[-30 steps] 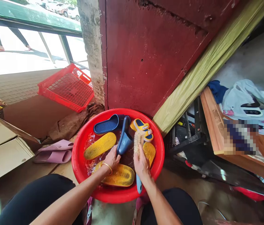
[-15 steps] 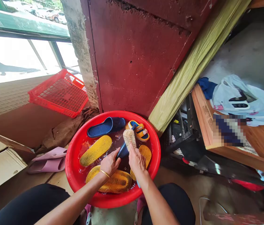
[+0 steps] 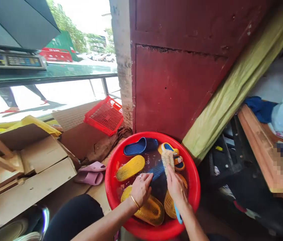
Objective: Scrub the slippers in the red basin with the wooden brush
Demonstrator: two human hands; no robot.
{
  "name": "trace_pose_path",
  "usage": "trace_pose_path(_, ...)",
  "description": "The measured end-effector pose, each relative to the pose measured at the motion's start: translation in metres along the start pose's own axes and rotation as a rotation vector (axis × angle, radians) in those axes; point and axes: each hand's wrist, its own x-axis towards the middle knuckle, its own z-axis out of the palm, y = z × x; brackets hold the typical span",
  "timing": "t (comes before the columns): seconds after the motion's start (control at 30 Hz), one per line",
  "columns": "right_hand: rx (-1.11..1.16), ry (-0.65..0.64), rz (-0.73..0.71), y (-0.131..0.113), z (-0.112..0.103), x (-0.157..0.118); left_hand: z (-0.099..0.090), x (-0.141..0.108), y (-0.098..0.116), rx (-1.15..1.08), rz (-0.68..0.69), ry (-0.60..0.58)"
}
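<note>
Left hand (image 3: 141,190): fingers bent, gripping the near end of a dark blue slipper (image 3: 158,170), little gap between thumb and fingers; a gold bracelet (image 3: 134,201) sits at the wrist. Right hand (image 3: 176,189): fingers wrapped around a scrub brush (image 3: 168,160), pale bristles in view, light blue handle end emerging below the palm. Brush head lies just beside the slipper's far end in this view — contact between the two cannot be told. The slipper is inside a red tub (image 3: 110,189), low in dark water and angled away from the left hand. Also in the tub: a second blue slipper (image 3: 134,148) at the far side, a yellow slipper (image 3: 130,168) at the left, ridged yellow footwear (image 3: 153,211) below the left hand, and a yellow-and-blue sandal (image 3: 180,164) partly hidden by the brush. Outside, left of the tub — pink slippers (image 3: 91,178) on cardboard.
</note>
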Motion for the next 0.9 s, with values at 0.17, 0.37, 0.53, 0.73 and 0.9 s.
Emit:
trace_pose_path(0.17,-0.063,-0.243,-0.006,0.002,0.037,-0.032,-0.014,-0.005,-0.012,0.049,0.003,-0.227)
trace_pose_path(0.37,-0.093,-0.334,-0.034,0.005,0.049,-0.041,-0.01,0.0,-0.036,0.056,-0.329,-0.364)
trace_pose_path(0.53,-0.009,-0.316,-0.19,-0.036,0.047,-0.049,-0.012,0.0,-0.05,-0.178,-0.309,-0.194)
trace_pose_path(0.73,-0.166,-0.279,0.005,-0.04,0.011,-0.014,-0.019,-0.008,-0.063,-0.642,-0.407,-0.163)
trace_pose_path(0.9,-0.141,-0.32,-0.082,-0.055,0.007,-0.028,-0.024,-0.006,-0.063,-0.814,-0.339,-0.187)
